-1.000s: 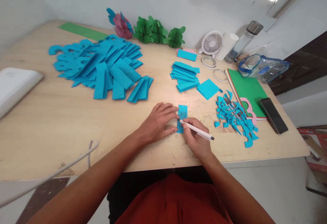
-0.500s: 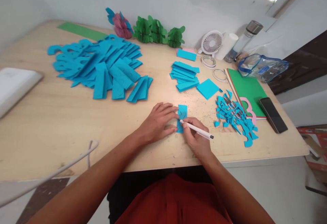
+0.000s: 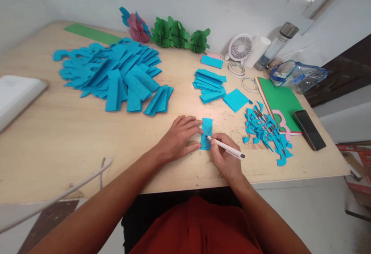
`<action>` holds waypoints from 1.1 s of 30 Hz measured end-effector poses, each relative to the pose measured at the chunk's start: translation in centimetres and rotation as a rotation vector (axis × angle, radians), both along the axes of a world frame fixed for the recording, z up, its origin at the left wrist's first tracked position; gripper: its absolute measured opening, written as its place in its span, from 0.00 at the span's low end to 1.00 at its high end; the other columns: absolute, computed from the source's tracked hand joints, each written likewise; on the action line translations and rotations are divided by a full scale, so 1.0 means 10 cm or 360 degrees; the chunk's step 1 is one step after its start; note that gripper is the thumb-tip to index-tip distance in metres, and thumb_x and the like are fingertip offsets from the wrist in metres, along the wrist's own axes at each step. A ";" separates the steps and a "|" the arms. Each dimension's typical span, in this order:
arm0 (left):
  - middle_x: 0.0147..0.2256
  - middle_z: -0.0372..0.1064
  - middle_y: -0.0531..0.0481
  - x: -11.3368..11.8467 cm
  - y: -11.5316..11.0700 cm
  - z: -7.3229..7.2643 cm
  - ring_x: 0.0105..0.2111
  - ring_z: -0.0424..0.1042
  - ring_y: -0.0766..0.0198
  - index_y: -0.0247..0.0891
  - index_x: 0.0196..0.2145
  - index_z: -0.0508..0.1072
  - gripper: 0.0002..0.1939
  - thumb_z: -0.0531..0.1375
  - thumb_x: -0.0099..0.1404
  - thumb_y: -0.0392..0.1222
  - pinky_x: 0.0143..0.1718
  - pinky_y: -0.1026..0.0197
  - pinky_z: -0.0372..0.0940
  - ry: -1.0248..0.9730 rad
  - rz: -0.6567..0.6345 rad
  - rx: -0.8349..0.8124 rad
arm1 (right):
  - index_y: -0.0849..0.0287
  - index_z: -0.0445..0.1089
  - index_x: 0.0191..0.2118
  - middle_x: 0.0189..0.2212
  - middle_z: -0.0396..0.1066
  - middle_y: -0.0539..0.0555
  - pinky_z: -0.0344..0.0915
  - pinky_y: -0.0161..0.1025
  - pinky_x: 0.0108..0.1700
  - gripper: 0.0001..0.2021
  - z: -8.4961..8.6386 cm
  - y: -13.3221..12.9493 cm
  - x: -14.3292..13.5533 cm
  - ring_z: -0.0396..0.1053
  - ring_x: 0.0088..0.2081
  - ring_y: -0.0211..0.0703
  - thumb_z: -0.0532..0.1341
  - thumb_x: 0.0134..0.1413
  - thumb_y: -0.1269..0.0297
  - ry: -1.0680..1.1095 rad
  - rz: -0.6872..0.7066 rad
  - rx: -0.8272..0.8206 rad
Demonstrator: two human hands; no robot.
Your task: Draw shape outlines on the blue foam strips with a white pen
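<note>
A small blue paper strip (image 3: 206,126) lies upright on the table near its front edge, with a curved pen line on its upper half. My left hand (image 3: 184,136) rests flat beside it, fingers spread, fingertips on the strip's left edge. My right hand (image 3: 227,157) pinches a white pen (image 3: 228,148) with a dark end, its tip at the strip's right side around mid-height. Folded blue strips (image 3: 210,86) are stacked beyond the strip, next to a blue square of paper (image 3: 235,100).
A big heap of folded blue pieces (image 3: 113,72) covers the left side. Blue scraps (image 3: 265,128), a phone (image 3: 309,129) and green sheets (image 3: 281,99) lie at right. Behind stand green paper shapes (image 3: 179,34), a small fan (image 3: 240,48) and a bottle (image 3: 276,45). A white cable (image 3: 78,186) crosses the front left.
My right hand and the pen have shifted slightly right, uncovering more of the strip's lower half, where a pen line shows. The left hand has stayed in place.
</note>
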State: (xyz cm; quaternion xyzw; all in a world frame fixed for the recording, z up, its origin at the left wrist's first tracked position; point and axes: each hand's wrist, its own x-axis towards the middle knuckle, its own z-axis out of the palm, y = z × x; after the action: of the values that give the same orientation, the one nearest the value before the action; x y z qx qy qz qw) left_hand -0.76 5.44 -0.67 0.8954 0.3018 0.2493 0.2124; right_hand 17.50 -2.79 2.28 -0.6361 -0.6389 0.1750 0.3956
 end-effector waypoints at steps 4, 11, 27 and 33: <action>0.56 0.68 0.44 0.00 0.00 0.00 0.59 0.61 0.48 0.41 0.46 0.72 0.15 0.61 0.62 0.44 0.62 0.42 0.52 0.0011 0.0005 -0.0005 | 0.55 0.71 0.35 0.30 0.75 0.52 0.66 0.40 0.38 0.06 0.01 0.00 0.01 0.71 0.33 0.44 0.56 0.58 0.67 -0.0011 0.0006 -0.0024; 0.57 0.68 0.44 0.00 0.00 -0.01 0.59 0.61 0.49 0.41 0.46 0.72 0.15 0.60 0.63 0.46 0.62 0.42 0.52 0.0012 0.0002 0.0008 | 0.56 0.70 0.35 0.29 0.74 0.52 0.66 0.39 0.37 0.06 0.01 0.00 0.01 0.71 0.33 0.44 0.56 0.59 0.66 0.0041 -0.0015 -0.0042; 0.56 0.68 0.44 0.01 -0.01 0.00 0.59 0.61 0.48 0.41 0.46 0.72 0.15 0.63 0.61 0.46 0.61 0.43 0.52 0.0033 0.0010 0.0032 | 0.56 0.70 0.33 0.28 0.74 0.53 0.66 0.41 0.37 0.06 0.06 -0.01 0.01 0.70 0.32 0.44 0.56 0.59 0.67 -0.0100 0.0019 -0.0037; 0.56 0.68 0.45 0.01 0.00 -0.01 0.59 0.61 0.48 0.42 0.45 0.72 0.15 0.63 0.61 0.47 0.61 0.43 0.50 0.0062 0.0016 0.0033 | 0.56 0.70 0.32 0.28 0.74 0.53 0.65 0.40 0.37 0.07 0.10 -0.01 0.01 0.71 0.32 0.44 0.56 0.59 0.67 -0.0174 0.0029 -0.0061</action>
State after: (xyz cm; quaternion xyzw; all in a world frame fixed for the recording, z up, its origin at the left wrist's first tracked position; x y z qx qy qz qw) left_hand -0.64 5.43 -0.78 0.9007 0.3078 0.2358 0.1958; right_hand 17.61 -2.94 3.26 -0.6463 -0.6620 0.1557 0.3461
